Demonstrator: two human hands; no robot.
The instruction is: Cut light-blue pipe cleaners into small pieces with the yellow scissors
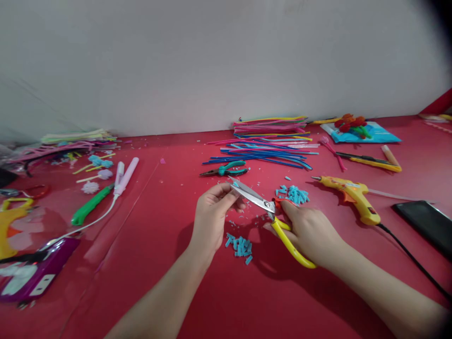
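Observation:
My right hand (307,228) grips a pair of scissors (252,197) by its yellow and orange handles, the blades parted and pointing toward my left hand (213,212). Pinched between the left thumb and fingertips is a small light-blue piece (236,184), which lies at the blade tips. It looks like a cut bit of pipe cleaner. Below the blades lies a small pile of light-blue cut pieces (240,246). A second pile of blue pieces with tapered ends (297,194) sits beyond my right hand.
Teal-handled pliers (228,169) lie in front of bundled pipe cleaners (268,153). To the right are a yellow glue gun (353,190) with its cord and a black phone (423,221). A green cutter (92,205), a pink wand-like tool (127,176) and a purple power strip (42,278) are leftward.

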